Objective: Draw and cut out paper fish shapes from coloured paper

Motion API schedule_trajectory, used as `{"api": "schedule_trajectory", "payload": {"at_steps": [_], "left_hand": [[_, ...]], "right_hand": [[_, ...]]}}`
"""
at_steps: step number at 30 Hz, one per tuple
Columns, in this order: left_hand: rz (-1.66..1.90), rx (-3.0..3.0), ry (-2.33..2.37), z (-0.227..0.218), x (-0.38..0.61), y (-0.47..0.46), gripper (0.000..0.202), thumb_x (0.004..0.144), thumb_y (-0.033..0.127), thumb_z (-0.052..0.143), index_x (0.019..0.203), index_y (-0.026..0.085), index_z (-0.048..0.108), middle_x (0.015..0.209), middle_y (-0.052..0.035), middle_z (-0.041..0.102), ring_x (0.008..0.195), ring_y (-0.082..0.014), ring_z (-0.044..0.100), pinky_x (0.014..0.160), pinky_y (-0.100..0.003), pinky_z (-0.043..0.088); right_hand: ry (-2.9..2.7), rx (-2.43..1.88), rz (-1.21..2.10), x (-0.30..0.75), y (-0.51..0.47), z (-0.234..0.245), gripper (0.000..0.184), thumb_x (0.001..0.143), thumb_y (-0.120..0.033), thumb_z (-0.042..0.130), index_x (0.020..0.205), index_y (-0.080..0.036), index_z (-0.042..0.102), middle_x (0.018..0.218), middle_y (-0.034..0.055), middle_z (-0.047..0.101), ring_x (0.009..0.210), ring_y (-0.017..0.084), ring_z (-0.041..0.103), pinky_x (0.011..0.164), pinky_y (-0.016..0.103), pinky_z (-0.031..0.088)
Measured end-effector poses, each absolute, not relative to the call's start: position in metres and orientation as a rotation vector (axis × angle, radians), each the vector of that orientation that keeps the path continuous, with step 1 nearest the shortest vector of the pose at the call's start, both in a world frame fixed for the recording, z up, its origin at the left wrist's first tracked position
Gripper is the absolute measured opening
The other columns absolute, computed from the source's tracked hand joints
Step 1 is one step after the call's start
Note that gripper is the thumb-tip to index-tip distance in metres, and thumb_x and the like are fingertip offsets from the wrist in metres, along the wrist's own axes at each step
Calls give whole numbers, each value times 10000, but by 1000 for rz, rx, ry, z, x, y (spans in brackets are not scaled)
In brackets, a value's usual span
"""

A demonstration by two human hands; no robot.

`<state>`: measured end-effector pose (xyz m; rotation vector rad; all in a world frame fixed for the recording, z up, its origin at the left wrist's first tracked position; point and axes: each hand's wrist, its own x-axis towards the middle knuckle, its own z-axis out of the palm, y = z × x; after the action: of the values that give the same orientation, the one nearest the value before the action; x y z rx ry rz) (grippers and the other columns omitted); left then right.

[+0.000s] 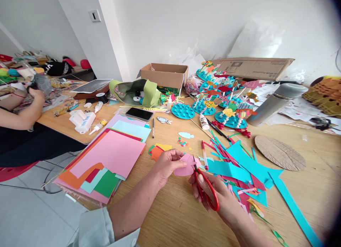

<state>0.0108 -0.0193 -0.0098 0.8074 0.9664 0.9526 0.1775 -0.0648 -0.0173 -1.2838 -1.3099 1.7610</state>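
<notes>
My left hand [167, 166] pinches a small piece of pink paper [183, 169] above the table. In my right hand [213, 190] is a pair of scissors [211, 195] with red handles, its dark blades at the pink paper's right edge. Just beyond the paper lie a pale blue fish cutout [185, 135] and several small coloured dots [182, 142]. A red marker [204, 154] rests past the scissors. Small orange and yellow paper pieces [157, 152] sit close behind my left hand.
Stacked coloured paper [117, 147] and a phone [139, 114] lie left. Blue and red scraps [247, 162], a cardboard oval [279, 152] and a grey bottle [277, 104] are right. Decorated blue discs [183, 111] and a cardboard box [165, 75] stand behind. Another person's arm [25, 114] shows far left.
</notes>
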Motion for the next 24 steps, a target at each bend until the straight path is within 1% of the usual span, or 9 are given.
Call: {"api": "schedule_trajectory", "payload": {"at_steps": [6,12,17,24], "left_hand": [[952,914,1018,-7,12,-21,245,604,350,742,688,134,660,687,-22,655,626,-121,536,622,-237,366],[956,960,1041,-7,12,-21,191,611,317,714,645,144,640,657,-4,630,625,-120,519,626,-236,363],[955,947,1037,-7,13,-22,201,612,321,715,635,143,624,642,2,608,615,-114,498,616,-235,349],[913,988,1056,-10,11,-22,206,621,324,703,609,150,595,613,12,577,611,-117,487,611,-240,342]], "right_hand": [[-1383,-1287,1781,177,-64,-12,543,745,-716,562,723,-175,516,561,-5,573,412,75,447,345,177,315],[-1402,-1235,1801,178,-65,-15,505,785,-677,557,724,-178,505,576,-15,572,399,61,433,349,173,309],[-1431,-1216,1811,177,-66,-15,522,792,-692,530,711,-177,500,578,-12,572,404,65,442,354,178,311],[-1420,-1241,1821,176,-65,-14,524,780,-697,541,710,-180,495,577,-18,557,396,64,430,349,182,284]]}}
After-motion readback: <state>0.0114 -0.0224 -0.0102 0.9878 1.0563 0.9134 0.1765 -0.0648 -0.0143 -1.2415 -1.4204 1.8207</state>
